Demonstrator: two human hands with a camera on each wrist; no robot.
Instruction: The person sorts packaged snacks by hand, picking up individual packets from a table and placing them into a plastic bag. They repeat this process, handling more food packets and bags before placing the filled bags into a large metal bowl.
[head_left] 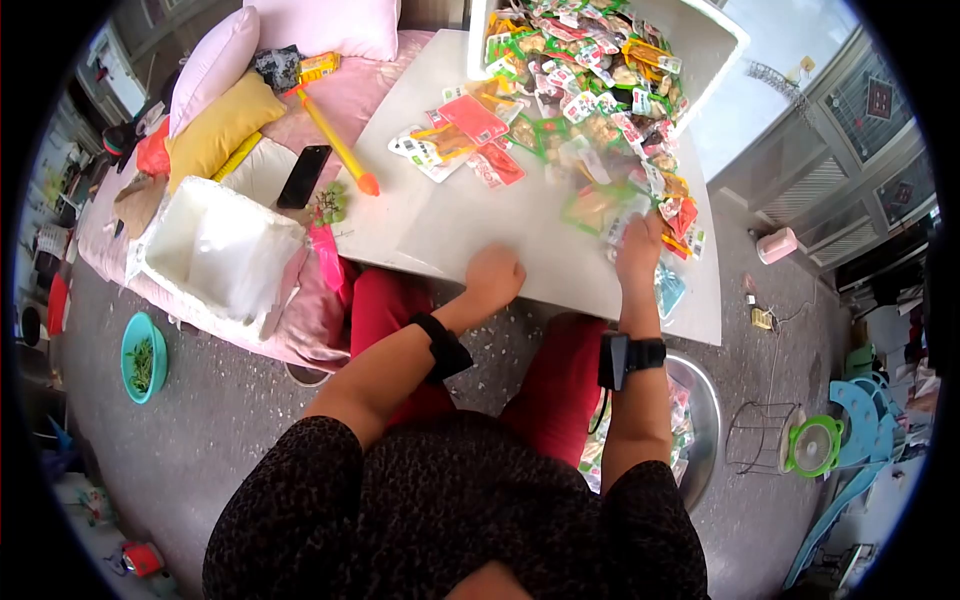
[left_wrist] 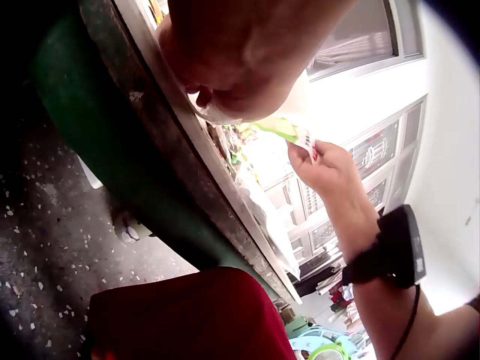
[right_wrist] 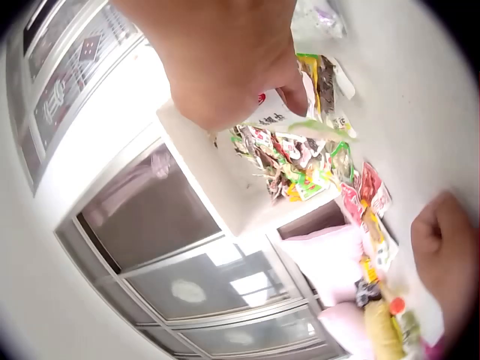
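My right hand [head_left: 640, 250] pinches a snack packet [head_left: 597, 207], clear with green edges and blurred in the head view, over the right side of the table. In the right wrist view the packet's white printed part [right_wrist: 276, 116] shows beneath the fingers. My left hand [head_left: 495, 278], fingers curled in and nothing seen in it, rests at the table's front edge. Beyond the right hand, many small food packets [head_left: 590, 75] spill from a white foam box [head_left: 715, 45] lying on its side. Red and yellow packets [head_left: 472, 120] lie apart to the left.
A metal basin [head_left: 708, 420] with packets stands on the floor by the right leg. Left of the table, a white foam box [head_left: 215, 250] sits on a pink-covered seat near a phone [head_left: 303, 177] and a yellow stick-shaped thing [head_left: 335, 140]. A turquoise bowl [head_left: 143, 358] holds greens.
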